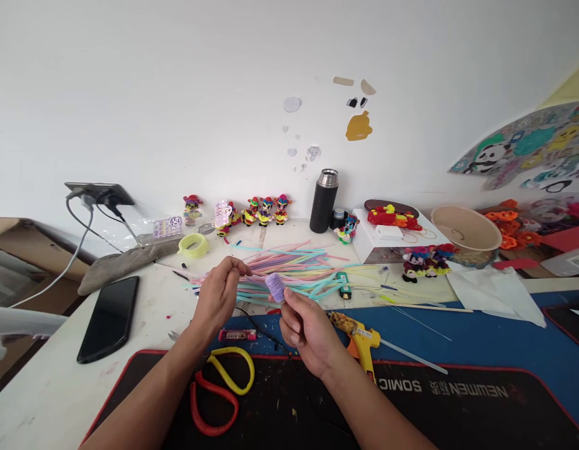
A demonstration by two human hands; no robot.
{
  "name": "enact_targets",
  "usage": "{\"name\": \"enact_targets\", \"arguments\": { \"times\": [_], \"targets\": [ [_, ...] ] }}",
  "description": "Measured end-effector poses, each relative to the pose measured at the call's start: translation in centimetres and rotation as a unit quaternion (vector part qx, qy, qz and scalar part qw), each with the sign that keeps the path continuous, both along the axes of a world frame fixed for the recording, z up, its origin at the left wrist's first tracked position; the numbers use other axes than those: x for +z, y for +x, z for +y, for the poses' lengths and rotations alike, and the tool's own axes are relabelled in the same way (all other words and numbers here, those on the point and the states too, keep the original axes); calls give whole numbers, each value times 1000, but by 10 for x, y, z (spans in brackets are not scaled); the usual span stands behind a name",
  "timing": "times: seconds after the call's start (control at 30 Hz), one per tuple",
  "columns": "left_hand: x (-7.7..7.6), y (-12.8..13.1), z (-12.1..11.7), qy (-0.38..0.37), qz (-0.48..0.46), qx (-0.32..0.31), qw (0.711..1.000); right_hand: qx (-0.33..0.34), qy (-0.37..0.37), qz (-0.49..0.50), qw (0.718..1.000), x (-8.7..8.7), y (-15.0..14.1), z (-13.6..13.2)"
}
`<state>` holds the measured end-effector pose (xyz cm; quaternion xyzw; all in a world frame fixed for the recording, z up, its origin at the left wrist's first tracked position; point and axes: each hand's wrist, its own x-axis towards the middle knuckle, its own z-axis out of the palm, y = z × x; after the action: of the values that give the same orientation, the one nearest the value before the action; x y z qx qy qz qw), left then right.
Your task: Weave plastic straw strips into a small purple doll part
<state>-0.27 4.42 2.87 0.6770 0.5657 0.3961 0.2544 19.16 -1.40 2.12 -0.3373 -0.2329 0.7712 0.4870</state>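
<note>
My right hand (304, 326) pinches a small coiled purple piece (275, 288) between thumb and fingers, held above the desk. My left hand (220, 294) is closed in a pinch on a thin pink strip (252, 273) that runs toward the purple coil. Both hands hover in front of a spread heap of pastel plastic strips (293, 265) lying on the white desk (45, 387). Below my hands lie red and yellow scissors (221, 384) on a black mat (458, 412).
A yellow glue gun (359, 337) lies right of my right hand. A black phone (108, 317) rests at left, a tape roll (193, 245) behind it. Small colourful figurines (265, 211), a black flask (323, 201), a beige bowl (467, 232) and white boxes line the back.
</note>
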Motion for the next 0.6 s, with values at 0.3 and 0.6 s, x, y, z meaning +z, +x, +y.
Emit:
{"name": "enact_targets", "arguments": {
  "times": [0.3,0.6],
  "targets": [
    [-3,6,-3,-16,-76,-34,996,0,-4,4,1000,0,0,0],
    [4,11,-8,-87,-140,-29,986,-4,-8,10,1000,2,-1,-2]
  ]
}}
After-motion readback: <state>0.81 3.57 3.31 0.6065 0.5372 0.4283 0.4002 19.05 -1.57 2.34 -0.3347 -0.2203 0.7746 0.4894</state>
